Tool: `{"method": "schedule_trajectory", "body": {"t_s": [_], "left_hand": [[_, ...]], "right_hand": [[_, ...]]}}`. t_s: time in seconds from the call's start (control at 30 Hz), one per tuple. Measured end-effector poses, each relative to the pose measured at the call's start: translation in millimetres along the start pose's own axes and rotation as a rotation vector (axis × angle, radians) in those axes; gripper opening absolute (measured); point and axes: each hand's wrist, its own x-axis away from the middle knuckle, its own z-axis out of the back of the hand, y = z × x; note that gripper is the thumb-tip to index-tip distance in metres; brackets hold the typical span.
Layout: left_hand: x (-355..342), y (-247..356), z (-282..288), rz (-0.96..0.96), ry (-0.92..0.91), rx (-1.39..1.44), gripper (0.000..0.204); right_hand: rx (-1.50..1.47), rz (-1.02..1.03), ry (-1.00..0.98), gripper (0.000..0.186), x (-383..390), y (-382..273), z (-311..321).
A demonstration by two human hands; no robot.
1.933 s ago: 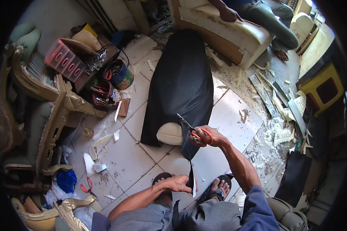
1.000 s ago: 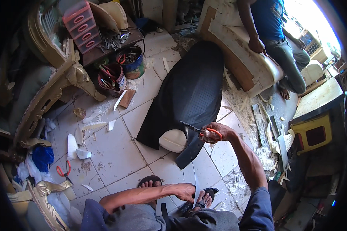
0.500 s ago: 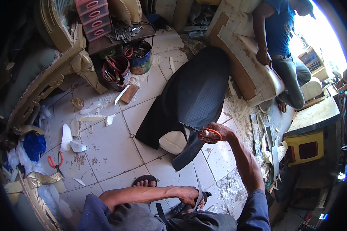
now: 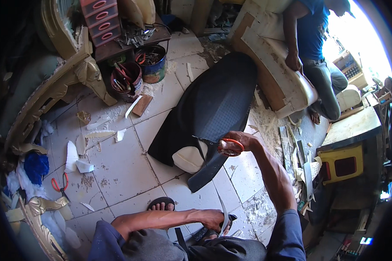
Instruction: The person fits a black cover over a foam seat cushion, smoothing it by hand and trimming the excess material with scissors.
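A black motorcycle seat (image 4: 217,104) with a textured top panel lies on the tiled floor in front of me, pale padding (image 4: 188,159) showing at its near end. My right hand (image 4: 233,144) grips red-handled scissors (image 4: 229,150), their dark blades reaching left over the seat's near edge. Whether the blades touch the cover is unclear. Close to my lap, my left hand (image 4: 214,219) is closed around a thin, curved pale strip (image 4: 224,213), its tapered end pointing up toward the seat. Part of the strip is hidden by the fingers.
Red-handled scissors (image 4: 62,184) and foam scraps (image 4: 72,157) lie at left near a gold carved frame (image 4: 52,104). Tool buckets (image 4: 126,81) stand behind a wooden block (image 4: 142,105). A person (image 4: 311,39) is beside a stripped sofa (image 4: 274,65) at far right; offcuts (image 4: 307,169) litter the right floor.
The whole view has shifted slightly. My right hand and the scissors have moved a little left relative to the seat. My left hand keeps its hold on the strip.
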Motion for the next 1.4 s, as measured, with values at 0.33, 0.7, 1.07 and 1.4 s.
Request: {"method": "schedule_trajectory", "body": {"t_s": [0.33, 0.7, 1.07, 1.4], "left_hand": [[168.1, 57.3, 82.0, -0.194, 1.01, 0.256, 0.024], [214.6, 54.0, 117.1, -0.185, 1.571, 0.303, 0.044], [174.5, 28.8, 105.7, -0.008, 1.506, 0.479, 0.052], [128.9, 15.0, 90.5, 0.117, 1.37, 0.49, 0.043]], "right_hand": [[0.179, -0.511, 0.419, 0.061, 120.4, 50.0, -98.0], [0.102, -0.144, 1.288, 0.043, 3.4, 6.4, -257.1], [0.225, 0.158, 1.158, 0.021, -32.0, 19.3, -287.2], [0.295, 0.102, 1.055, 0.021, -47.9, 47.6, -295.7]]}}
